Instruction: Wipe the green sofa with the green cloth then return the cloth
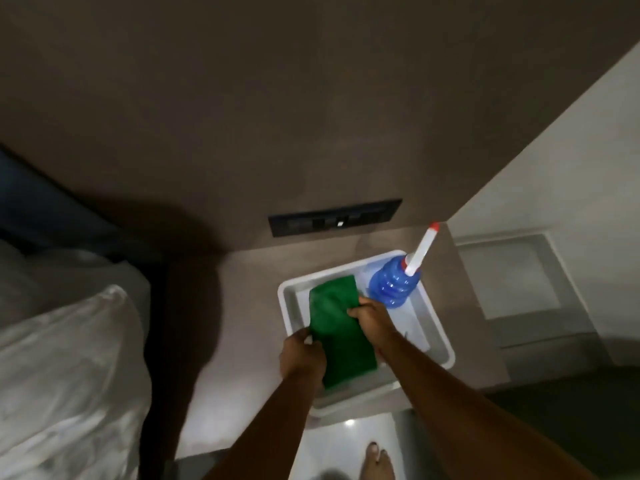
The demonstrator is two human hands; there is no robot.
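The green cloth (pixel 337 327) is folded and lies across a white plastic tray (pixel 440 341) on a brown bedside surface. Both hands hold it. My left hand (pixel 301 356) pinches its near left edge. My right hand (pixel 372 315) grips its right edge, close to a blue bottle. The cloth's near end hangs over the tray's front side. No green sofa is in view.
A blue bottle (pixel 393 284) with a white, red-tipped nozzle (pixel 420 249) stands in the tray's far right corner. A black switch panel (pixel 334 218) is set in the brown wall behind. White bedding (pixel 69 375) lies at the left. A bare foot (pixel 377 460) stands on the glossy floor below.
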